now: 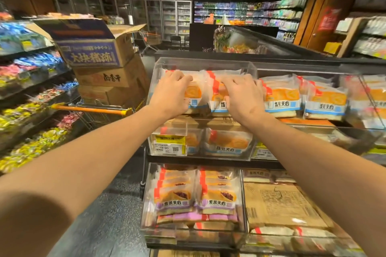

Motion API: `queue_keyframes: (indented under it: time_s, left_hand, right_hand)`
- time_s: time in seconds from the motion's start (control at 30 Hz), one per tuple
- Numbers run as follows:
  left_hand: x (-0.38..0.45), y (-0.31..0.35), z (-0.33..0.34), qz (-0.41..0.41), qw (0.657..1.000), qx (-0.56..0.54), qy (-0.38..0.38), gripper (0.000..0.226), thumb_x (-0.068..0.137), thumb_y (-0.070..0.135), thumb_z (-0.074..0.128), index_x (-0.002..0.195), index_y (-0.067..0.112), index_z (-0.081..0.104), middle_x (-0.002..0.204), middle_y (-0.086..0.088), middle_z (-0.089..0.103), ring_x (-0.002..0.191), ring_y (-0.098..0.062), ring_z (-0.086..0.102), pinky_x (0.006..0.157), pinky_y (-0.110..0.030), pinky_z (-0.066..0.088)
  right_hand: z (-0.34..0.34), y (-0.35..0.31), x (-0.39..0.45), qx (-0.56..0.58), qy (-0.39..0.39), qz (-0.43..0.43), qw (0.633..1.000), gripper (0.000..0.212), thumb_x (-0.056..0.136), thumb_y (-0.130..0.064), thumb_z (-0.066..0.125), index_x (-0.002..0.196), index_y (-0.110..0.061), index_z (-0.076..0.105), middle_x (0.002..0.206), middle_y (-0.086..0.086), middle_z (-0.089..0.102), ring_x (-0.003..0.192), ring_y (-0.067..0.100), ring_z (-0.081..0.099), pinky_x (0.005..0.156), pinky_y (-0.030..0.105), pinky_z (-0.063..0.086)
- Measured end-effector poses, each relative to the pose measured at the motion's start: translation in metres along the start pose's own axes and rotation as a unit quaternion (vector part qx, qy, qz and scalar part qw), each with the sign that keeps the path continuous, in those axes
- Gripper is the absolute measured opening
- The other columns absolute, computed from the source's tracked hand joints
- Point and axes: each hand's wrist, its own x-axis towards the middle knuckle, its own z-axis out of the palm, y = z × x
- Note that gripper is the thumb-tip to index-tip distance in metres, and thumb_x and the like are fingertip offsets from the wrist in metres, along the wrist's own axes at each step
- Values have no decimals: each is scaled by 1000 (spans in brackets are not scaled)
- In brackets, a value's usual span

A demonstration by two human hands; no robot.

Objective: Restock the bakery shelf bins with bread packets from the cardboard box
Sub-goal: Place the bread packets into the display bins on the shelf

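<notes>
bread packets (pixel 281 100) in orange-and-blue wrappers stand in the top row of clear bins on the bakery shelf, and that row is where both hands are working. at the left edge of the view, candy shelves (pixel 27 81) run along the aisle, and beside them a shopping cart with an orange handle (pixel 89 110) carries stacked cardboard boxes (pixel 104 77), the top one (pixel 92 48) with its flaps open; well apart from the bins, it looks like the supply, though its contents are hidden.

at the shelf's left end sits the top clear bin (pixel 203 64). the left hand (pixel 172 94) curls over the top of one packet (pixel 195 95) at the bin's left side, fingers bent around its upper edge. the right hand (pixel 243 98) is likewise clenched on the neighbouring packet (pixel 218 98) at the bin's right side. both packets stand upright, touching each other. below, the middle bin (pixel 200 142) holds more of the same bread behind a yellow price tag (pixel 169 145), and the bottom bin (pixel 194 200) holds purple-label packets (pixel 174 198). just right of that lies a flattened brown carton (pixel 279 204).

the step in hand seems to be seating and squaring two packets in the top-left bin. next, i judge, they need pushing back against the rear wall, labels forward, then letting go cleanly so neither tips, before turning left to the cart for more.
</notes>
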Motion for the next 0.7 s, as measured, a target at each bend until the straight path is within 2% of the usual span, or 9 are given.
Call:
queue_keyframes:
  time_s: [0.13,0.27,0.37,0.53,0.7]
  left_hand:
    - [4,1,0,-12,1000,24,-3,66,78,26,78,137,22,50,130,-5,54,121,-26,45,102,-40,41]
    - [4,3,2,-17,1000,11,-18,65,82,26,73,141,19,48,133,-6,54,126,-26,43,107,-39,39]
    - [0,4,-1,-26,1000,-1,-5,66,84,28,72,143,17,46,136,-7,51,128,-26,42,108,-38,37]
    - [-32,9,-14,-59,990,-80,101,49,83,25,75,128,14,58,126,-8,57,120,-26,47,102,-39,42]
    - [-111,20,-19,-65,977,-87,186,36,79,20,73,113,10,63,110,-8,57,103,-26,52,87,-39,48]
  right_hand:
    - [0,0,4,-18,-7,16,1000,41,90,-25,63,129,-27,53,130,4,59,120,28,47,99,45,37]
    - [-6,1,2,26,-26,8,999,42,91,-27,60,132,-24,52,132,5,57,123,27,48,102,44,37]
    - [-11,0,-2,90,-28,8,995,49,88,-36,63,134,-24,52,133,2,57,125,24,48,108,43,35]
    - [-14,-9,-23,150,22,-27,988,48,84,-40,61,129,-23,55,129,1,59,122,22,50,110,39,32]
    - [-16,-36,-82,218,69,-83,970,45,78,-32,59,119,-15,61,118,8,61,109,30,55,100,43,42]
